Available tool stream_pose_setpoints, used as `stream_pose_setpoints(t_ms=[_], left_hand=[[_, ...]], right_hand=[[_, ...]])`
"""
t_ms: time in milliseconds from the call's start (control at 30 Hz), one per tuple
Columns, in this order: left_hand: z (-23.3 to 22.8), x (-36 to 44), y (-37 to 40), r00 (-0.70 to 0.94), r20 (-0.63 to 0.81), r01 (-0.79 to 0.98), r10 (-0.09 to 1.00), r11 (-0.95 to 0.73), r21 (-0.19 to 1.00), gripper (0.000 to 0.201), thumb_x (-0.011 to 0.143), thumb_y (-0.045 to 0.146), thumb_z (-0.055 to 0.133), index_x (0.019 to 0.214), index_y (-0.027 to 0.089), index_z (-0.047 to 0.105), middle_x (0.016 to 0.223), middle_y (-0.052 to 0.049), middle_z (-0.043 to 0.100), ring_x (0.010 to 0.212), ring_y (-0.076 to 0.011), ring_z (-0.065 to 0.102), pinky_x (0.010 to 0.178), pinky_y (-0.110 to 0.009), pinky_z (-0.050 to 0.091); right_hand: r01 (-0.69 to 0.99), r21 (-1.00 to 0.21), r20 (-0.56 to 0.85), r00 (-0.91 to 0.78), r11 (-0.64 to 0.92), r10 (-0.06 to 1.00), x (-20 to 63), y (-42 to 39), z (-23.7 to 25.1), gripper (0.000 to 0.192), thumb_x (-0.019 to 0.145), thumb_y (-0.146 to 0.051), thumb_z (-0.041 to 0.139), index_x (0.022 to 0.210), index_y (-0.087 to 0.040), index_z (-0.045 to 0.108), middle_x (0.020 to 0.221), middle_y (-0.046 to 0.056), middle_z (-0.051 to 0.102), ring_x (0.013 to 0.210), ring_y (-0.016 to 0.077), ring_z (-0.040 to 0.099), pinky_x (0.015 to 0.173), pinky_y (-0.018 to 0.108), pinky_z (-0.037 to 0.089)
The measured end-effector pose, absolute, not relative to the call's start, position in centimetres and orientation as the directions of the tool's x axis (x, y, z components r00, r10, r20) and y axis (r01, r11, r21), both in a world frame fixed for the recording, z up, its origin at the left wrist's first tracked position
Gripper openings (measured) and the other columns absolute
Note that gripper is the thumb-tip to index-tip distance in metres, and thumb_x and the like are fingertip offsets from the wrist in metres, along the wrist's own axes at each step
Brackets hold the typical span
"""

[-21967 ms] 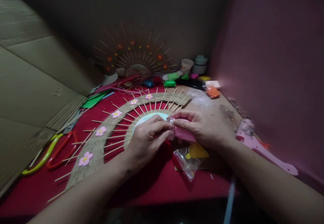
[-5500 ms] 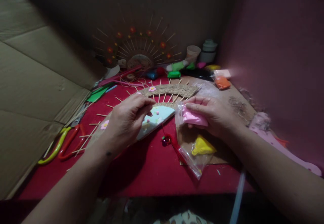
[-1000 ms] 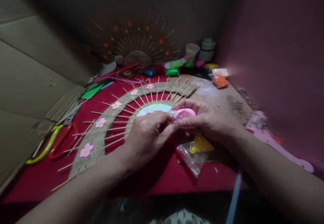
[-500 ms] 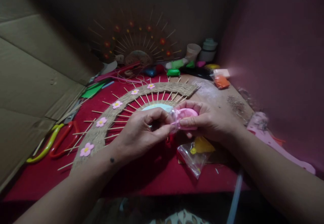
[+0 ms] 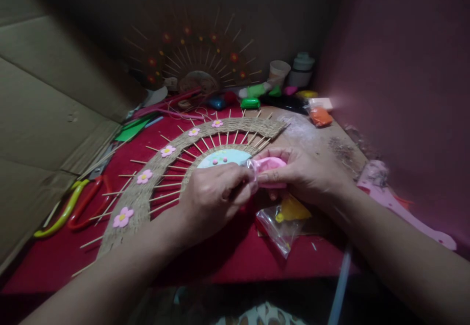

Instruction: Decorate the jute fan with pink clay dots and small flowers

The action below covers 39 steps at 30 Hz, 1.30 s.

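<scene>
Between my two hands is a clear plastic packet of pink modelling clay (image 5: 273, 166). My right hand (image 5: 293, 173) pinches its pink body between thumb and fingers. My left hand (image 5: 220, 193) is closed on the clear end of the packet, its fingertips partly hidden. Behind and left of the hands lies a woven fan-shaped piece (image 5: 161, 168) with thin sticks spreading outward. Pink flowers with yellow centres (image 5: 144, 176) dot its band. A light blue half-round centre (image 5: 235, 156) carries small pink dots. Below my right hand lies a clear bag with yellow clay (image 5: 290, 217).
Scissors with yellow and red handles (image 5: 90, 193) lie at left by a cardboard wall (image 5: 44, 95). A second stick fan (image 5: 198, 56) stands at the back. A paper cup (image 5: 279, 72), a bottle (image 5: 302, 68) and orange clay (image 5: 320, 116) are behind; a pink tool (image 5: 407, 212) lies right.
My left hand has turned over and curled more tightly at the packet's clear end, showing more of its back. The pink dots on the blue centre have come into view. My right hand stays nearly still.
</scene>
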<state>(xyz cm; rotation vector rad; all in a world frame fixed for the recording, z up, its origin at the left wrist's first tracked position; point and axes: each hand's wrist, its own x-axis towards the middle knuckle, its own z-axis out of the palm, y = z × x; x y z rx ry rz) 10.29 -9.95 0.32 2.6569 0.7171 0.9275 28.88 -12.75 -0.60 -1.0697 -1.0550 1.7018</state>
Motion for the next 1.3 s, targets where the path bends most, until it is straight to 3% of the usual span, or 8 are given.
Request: stream_pose_setpoints(t_ms=[100,200,267,400,833,1033,1133,1300], left_hand=[[1.3,10.1,-10.0,0.649,0.29,0.348,0.704,-0.613,0.709,0.011,0.077,0.019,0.061,0.066,0.017,0.062,0.056,0.002,0.058,0.048,-0.0079,0.049,0.046,-0.019,0.036],[2.4,9.4,-9.7,0.571,0.033,0.163,0.82,-0.153,0.975,0.012,0.076,0.023,0.064,0.066,0.018,0.06,0.048,0.004,0.049,0.039,-0.0063,0.04,0.037,-0.017,0.03],[2.7,9.0,-9.4,0.52,-0.036,-0.001,0.853,0.043,0.999,0.011,0.077,0.024,0.066,0.068,0.018,0.061,0.048,0.004,0.048,0.039,-0.0055,0.04,0.037,-0.016,0.03],[2.3,9.0,-9.0,0.526,-0.094,-0.122,0.845,0.184,0.975,0.005,0.077,0.023,0.068,0.078,0.017,0.068,0.061,0.001,0.058,0.049,-0.0062,0.05,0.042,-0.015,0.038],[2.1,9.4,-8.6,0.514,-0.166,-0.187,0.841,0.299,0.936,0.008,0.077,0.012,0.066,0.069,0.012,0.066,0.063,-0.004,0.067,0.045,-0.0071,0.058,0.047,-0.016,0.047],[1.7,9.6,-8.6,0.471,-0.159,-0.343,0.868,0.346,0.874,0.018,0.078,0.009,0.064,0.095,0.017,0.067,0.067,0.001,0.062,0.055,-0.0055,0.058,0.054,-0.016,0.05],[1.7,9.4,-8.5,0.496,-0.067,-0.355,0.866,0.273,0.894,0.008,0.079,0.014,0.066,0.085,0.011,0.07,0.067,-0.001,0.06,0.055,-0.0055,0.056,0.053,-0.017,0.05],[2.5,8.6,-8.3,0.379,0.118,-0.418,0.918,0.056,0.907,0.007,0.072,0.016,0.072,0.078,0.014,0.068,0.068,-0.001,0.062,0.056,-0.0076,0.058,0.05,-0.018,0.05]], right_hand=[[-0.204,-0.935,-0.235,-0.259,-0.291,0.937,29.0,-12.6,-0.6,0.031,0.061,-0.024,0.078,0.086,-0.017,0.062,0.053,-0.003,0.058,0.04,0.0068,0.048,0.038,0.017,0.034],[-0.202,-0.954,-0.191,-0.154,-0.22,0.969,29.3,-12.2,-0.7,0.025,0.062,-0.022,0.076,0.082,-0.016,0.062,0.05,-0.004,0.055,0.038,0.0061,0.046,0.034,0.016,0.029],[-0.213,-0.964,-0.138,-0.099,-0.156,0.986,29.4,-12.0,-0.8,0.022,0.063,-0.021,0.075,0.078,-0.016,0.061,0.05,-0.004,0.054,0.039,0.0055,0.045,0.035,0.015,0.03],[-0.222,-0.963,-0.121,-0.151,-0.153,0.981,29.3,-12.1,-0.8,0.022,0.065,-0.024,0.075,0.079,-0.016,0.06,0.05,-0.004,0.055,0.039,0.0059,0.046,0.035,0.015,0.031],[-0.266,-0.948,-0.143,-0.126,-0.173,0.982,29.5,-12.0,-0.9,0.023,0.064,-0.021,0.076,0.081,-0.016,0.061,0.055,-0.003,0.057,0.039,0.0067,0.05,0.032,0.014,0.029],[-0.278,-0.943,-0.146,-0.142,-0.181,0.979,29.5,-12.0,-1.1,0.025,0.064,-0.022,0.076,0.084,-0.016,0.061,0.056,-0.003,0.057,0.039,0.0064,0.05,0.032,0.014,0.031],[-0.284,-0.944,-0.13,-0.143,-0.166,0.981,29.6,-12.0,-1.2,0.026,0.064,-0.022,0.076,0.084,-0.017,0.061,0.058,-0.003,0.058,0.039,0.006,0.05,0.032,0.014,0.03],[-0.282,-0.942,-0.151,-0.127,-0.182,0.98,29.7,-12.0,-1.0,0.026,0.064,-0.023,0.077,0.082,-0.016,0.061,0.058,-0.003,0.057,0.04,0.0063,0.05,0.033,0.015,0.031]])
